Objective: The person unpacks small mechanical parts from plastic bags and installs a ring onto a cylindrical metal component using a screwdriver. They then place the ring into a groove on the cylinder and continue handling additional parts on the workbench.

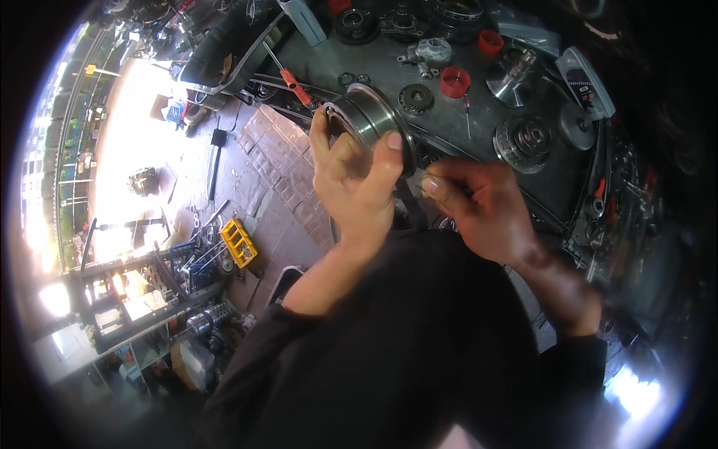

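Note:
My left hand (pixel 357 183) is wrapped round a shiny flanged metal drum (pixel 368 118), thumb on its side and fingers at its open end. The drum is held tilted above the near edge of the workbench. Close to the flange's lower right, my right hand (pixel 482 206) is closed in a pinch, thumb against curled fingers. Whatever it grips is too small or hidden to tell. A dark strip (pixel 411 208) shows below the drum between both hands. On the bench beyond lie a toothed round metal part (pixel 416 98) and an orange-handled screwdriver (pixel 296 87).
The dark workbench (pixel 464 142) holds red round cups (pixel 455 82), a stacked gear assembly (pixel 523 142), a shafted metal disc (pixel 512 78), a flat disc (pixel 577 126) and a white plastic container (pixel 585 84). Down on the floor at left sits a yellow tray (pixel 238 243) near metal parts.

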{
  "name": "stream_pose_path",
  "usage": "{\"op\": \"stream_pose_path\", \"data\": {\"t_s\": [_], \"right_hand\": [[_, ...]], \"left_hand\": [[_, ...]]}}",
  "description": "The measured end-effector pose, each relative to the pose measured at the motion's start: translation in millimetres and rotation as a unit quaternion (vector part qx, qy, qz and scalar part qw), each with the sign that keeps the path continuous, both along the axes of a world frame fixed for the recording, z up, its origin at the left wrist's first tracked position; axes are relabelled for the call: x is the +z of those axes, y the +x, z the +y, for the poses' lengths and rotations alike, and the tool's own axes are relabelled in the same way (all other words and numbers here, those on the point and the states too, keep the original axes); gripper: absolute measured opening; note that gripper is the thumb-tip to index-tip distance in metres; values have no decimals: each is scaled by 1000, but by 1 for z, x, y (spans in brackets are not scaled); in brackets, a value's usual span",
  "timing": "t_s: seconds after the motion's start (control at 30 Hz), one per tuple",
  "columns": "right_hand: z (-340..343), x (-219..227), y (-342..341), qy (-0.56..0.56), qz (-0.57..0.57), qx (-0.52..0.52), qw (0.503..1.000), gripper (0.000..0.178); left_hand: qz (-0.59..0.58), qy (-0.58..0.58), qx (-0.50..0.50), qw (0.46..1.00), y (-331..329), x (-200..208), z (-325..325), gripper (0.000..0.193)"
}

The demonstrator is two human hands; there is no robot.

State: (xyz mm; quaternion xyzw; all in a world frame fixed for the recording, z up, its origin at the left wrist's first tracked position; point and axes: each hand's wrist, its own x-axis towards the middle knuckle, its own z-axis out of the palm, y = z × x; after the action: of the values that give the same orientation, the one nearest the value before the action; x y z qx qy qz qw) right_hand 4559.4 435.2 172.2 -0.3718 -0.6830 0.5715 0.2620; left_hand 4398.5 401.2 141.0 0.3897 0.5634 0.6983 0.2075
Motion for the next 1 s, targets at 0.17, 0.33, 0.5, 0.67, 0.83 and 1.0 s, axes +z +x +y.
{"op": "stream_pose_path", "data": {"t_s": [0.17, 0.33, 0.5, 0.67, 0.83, 1.0], "right_hand": [[2, -3, 0, -92, 40, 12, 995, 19], [1, -3, 0, -190, 103, -2, 976, 18], [2, -7, 6, 43, 20, 8, 999, 16], [7, -23, 10, -127, 110, 19, 986, 14], [10, -29, 10, -248, 194, -7, 949, 10], [6, -26, 9, -129, 139, -34, 981, 15]], "left_hand": [[31, 2, 16, 999, 2, -1, 0, 20], [23, -11, 22, 999, 3, 2, 0, 21], [0, -31, -7, 999, 1, 1, -1, 23], [-22, -45, -32, 998, -1, -10, 1, 25], [-127, -86, -95, 984, -2, -19, 0, 27], [-77, -94, -63, 991, 1, -21, 3, 29]]}}
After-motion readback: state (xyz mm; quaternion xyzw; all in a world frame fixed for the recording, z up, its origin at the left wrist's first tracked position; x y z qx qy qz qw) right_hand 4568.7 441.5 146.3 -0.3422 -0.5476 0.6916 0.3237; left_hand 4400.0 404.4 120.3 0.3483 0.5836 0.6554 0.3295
